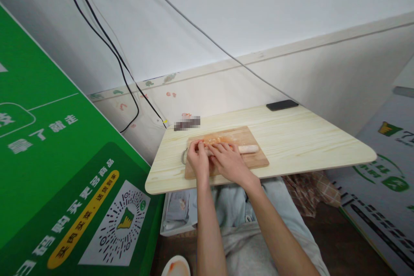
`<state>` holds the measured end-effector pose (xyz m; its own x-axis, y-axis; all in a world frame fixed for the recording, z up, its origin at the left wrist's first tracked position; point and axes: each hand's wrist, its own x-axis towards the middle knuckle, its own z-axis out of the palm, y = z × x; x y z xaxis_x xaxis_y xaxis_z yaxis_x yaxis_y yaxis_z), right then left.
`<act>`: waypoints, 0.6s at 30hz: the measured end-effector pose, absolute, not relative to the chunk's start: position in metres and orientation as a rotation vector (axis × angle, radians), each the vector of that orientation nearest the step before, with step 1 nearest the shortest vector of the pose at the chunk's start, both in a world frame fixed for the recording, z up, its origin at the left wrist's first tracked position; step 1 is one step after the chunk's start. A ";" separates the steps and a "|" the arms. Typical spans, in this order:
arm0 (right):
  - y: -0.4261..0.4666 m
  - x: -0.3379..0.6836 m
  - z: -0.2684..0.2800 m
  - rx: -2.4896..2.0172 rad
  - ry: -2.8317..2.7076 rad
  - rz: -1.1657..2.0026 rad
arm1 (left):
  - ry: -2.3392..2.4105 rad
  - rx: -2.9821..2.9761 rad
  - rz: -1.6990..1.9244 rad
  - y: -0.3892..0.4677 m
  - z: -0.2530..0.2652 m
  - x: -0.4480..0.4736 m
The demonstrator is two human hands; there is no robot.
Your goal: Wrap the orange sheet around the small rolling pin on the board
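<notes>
A wooden cutting board [255, 163] lies on the pale table with a smear of orange food bits [217, 140] along its far side. Across it runs a pale rod-shaped thing [248, 149] with a blunt right end; its exact kind cannot be told. My left hand [198, 158] is closed with fingers and thumb bent at the rod's left end, close to the orange bits. Over the rod's middle my right hand [229, 163] curls its fingers, keeping hold of it from above. The fingers hide much of the rod's left half.
A dark phone [282, 105] rests at the table's [307, 138] back right. A blurred dark object [187, 123] sits at its back left. Cables [194, 30] hang along the wall. A green panel [106, 159] stands left; below are a white box [177, 228] and a stained white dish [176, 266].
</notes>
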<state>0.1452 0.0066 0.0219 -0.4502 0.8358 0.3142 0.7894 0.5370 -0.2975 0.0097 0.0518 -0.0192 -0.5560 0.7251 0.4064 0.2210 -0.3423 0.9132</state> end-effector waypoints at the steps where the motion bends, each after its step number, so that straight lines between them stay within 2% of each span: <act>1: 0.003 0.147 0.024 -1.320 -2.376 0.171 | 1.532 1.222 1.958 0.051 -0.019 0.010; 9: -0.015 0.144 0.034 -1.198 -2.488 0.250 | 1.524 1.184 1.953 0.051 -0.021 0.011; 18: 0.019 0.133 0.012 -1.254 -2.198 0.157 | 1.518 1.267 1.954 0.050 -0.018 0.010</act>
